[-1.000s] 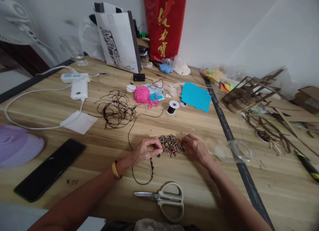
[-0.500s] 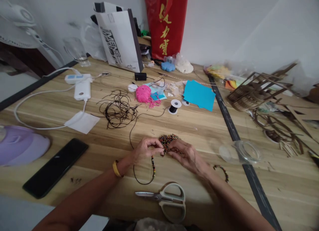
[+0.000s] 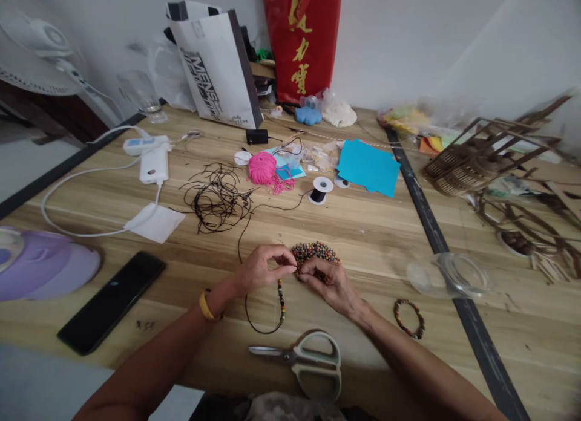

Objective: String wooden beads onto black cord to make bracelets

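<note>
My left hand (image 3: 267,267) pinches a thin black cord (image 3: 261,331) between thumb and forefinger. A short row of mixed-colour beads (image 3: 282,300) hangs on this cord below the fingers. Just opposite, my right hand (image 3: 333,286) is closed in a pinch, its fingertips meeting the left ones at the near edge of a heap of small round beads (image 3: 318,250). What seems to be a single bead is between the right fingertips, mostly hidden. From behind my left hand, the cord runs back to a white spool of black cord (image 3: 320,191).
Nearest me lie scissors (image 3: 290,355) with pale handles. A finished bead bracelet (image 3: 422,317) rests right of my forearm, below a clear plastic ring (image 3: 467,274). Leftward are a black phone (image 3: 111,303) and tangled cords (image 3: 213,203). Pink yarn (image 3: 262,168) and blue sheets (image 3: 368,166) sit behind.
The right hand has drawn back slightly from the heap and come closer to the left fingertips. More of the heap and the whole bracelet now show. The view has shifted a little.
</note>
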Demonstrator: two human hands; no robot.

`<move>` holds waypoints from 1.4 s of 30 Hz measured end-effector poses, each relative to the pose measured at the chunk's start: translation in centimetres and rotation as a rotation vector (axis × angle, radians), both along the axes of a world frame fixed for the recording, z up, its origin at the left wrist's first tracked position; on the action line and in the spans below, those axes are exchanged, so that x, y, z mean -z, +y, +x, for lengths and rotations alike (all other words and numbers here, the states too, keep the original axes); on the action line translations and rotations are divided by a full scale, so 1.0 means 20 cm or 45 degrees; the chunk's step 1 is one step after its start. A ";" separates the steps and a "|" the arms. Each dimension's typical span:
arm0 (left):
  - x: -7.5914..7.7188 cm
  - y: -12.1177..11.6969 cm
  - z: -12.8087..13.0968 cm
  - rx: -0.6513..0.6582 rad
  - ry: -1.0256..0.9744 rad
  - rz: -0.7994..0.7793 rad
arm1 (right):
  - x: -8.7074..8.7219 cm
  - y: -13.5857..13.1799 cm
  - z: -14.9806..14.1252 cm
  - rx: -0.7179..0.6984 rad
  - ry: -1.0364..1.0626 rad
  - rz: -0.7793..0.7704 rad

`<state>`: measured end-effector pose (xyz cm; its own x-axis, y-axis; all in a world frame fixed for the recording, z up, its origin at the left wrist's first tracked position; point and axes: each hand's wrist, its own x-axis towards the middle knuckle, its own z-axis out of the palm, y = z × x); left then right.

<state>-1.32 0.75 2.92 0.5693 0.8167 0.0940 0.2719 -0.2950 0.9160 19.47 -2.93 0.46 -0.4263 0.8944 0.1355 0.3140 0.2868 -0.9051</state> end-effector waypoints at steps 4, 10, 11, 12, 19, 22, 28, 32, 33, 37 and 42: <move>-0.10 0.01 -0.03 0.141 0.231 0.167 | 0.00 -0.02 0.00 -0.018 0.031 -0.023; -0.17 -0.11 -0.03 0.455 0.707 0.315 | 0.01 -0.02 -0.01 -0.012 0.085 -0.035; -0.16 -0.15 -0.03 0.487 0.749 0.328 | 0.01 -0.02 0.00 -0.005 0.086 -0.040; -0.15 -0.18 -0.03 0.525 0.791 0.323 | 0.01 -0.02 0.00 0.000 0.087 -0.044; -0.04 -0.38 -0.06 0.390 0.948 0.337 | 0.02 -0.02 0.00 -0.021 0.082 -0.039; -0.03 -0.41 -0.06 0.364 0.976 0.316 | 0.01 -0.02 -0.01 -0.032 0.078 -0.024; -0.02 -0.41 -0.08 0.310 0.966 0.366 | -0.01 -0.02 -0.01 -0.054 0.041 -0.002; -0.09 -0.37 -0.11 0.199 0.870 0.289 | -0.03 -0.02 -0.01 -0.043 0.052 0.035; -0.12 -0.35 -0.11 0.151 0.815 0.262 | -0.04 -0.02 -0.02 -0.045 0.064 0.053; -0.24 -0.28 -0.13 -0.033 0.650 0.187 | -0.06 -0.01 -0.02 -0.036 0.123 0.072; -0.31 -0.19 -0.12 -0.123 0.478 0.167 | -0.06 0.00 -0.02 0.012 0.299 -0.177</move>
<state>-3.67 -2.97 9.18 0.5053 0.8630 0.0011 0.6125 -0.3595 0.7040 19.00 -2.95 1.60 -0.3891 0.9152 0.1054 0.0932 0.1529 -0.9838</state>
